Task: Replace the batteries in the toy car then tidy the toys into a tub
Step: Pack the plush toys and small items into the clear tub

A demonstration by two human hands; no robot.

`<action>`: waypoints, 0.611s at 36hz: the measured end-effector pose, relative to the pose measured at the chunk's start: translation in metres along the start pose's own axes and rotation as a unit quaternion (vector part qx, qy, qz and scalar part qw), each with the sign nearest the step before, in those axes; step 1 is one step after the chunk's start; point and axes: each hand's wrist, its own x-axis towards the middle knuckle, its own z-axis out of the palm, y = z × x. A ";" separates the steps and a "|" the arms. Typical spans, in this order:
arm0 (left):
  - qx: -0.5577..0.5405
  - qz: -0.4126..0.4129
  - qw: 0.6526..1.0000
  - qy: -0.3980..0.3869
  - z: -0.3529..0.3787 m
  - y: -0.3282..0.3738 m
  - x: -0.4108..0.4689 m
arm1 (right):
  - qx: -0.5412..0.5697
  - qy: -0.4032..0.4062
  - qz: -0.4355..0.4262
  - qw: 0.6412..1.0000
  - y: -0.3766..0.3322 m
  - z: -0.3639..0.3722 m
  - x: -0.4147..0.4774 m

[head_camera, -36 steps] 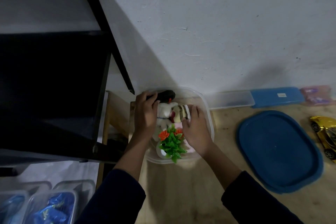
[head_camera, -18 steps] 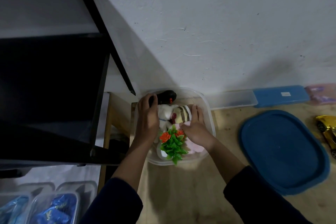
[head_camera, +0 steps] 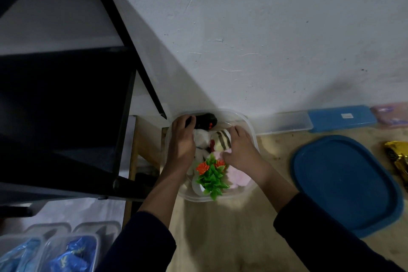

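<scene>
While both forearms stretch forward over wooden table (head_camera: 220, 238), hands sit inside clear tub (head_camera: 250, 126) against wall. Left hand (head_camera: 182, 141) palm-down, fingers curled round end of black remote controller (head_camera: 204, 122) at tub's far side. Right hand (head_camera: 241, 150) flat, fingers spread, pressing striped plush (head_camera: 221, 140) and pink plush (head_camera: 239, 178). Plastic plant (head_camera: 210, 175) near front rim. Gold toy car (head_camera: 397, 159) outside tub, far right, beyond blue lid (head_camera: 344, 183).

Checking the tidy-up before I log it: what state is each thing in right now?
Clear tub: open, packed with toys.
Blue lid: off, flat on the table.
Gold toy car: outside the tub, on the table.
Black remote: in the tub, under left fingers.
Left hand: fingers on the remote; grip unclear.
Right hand: flat, pressing the plush toys.
</scene>
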 end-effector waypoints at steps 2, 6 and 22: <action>0.002 -0.010 1.000 0.003 0.000 0.003 0.001 | 0.010 -0.005 0.003 1.000 0.001 0.000 0.002; 0.001 -0.022 1.000 0.004 0.001 0.004 -0.003 | 0.037 -0.002 0.015 0.999 0.001 0.001 -0.001; -0.055 -0.090 0.989 -0.106 0.017 -0.009 -0.007 | -0.035 -0.022 -0.006 0.999 0.002 -0.002 -0.003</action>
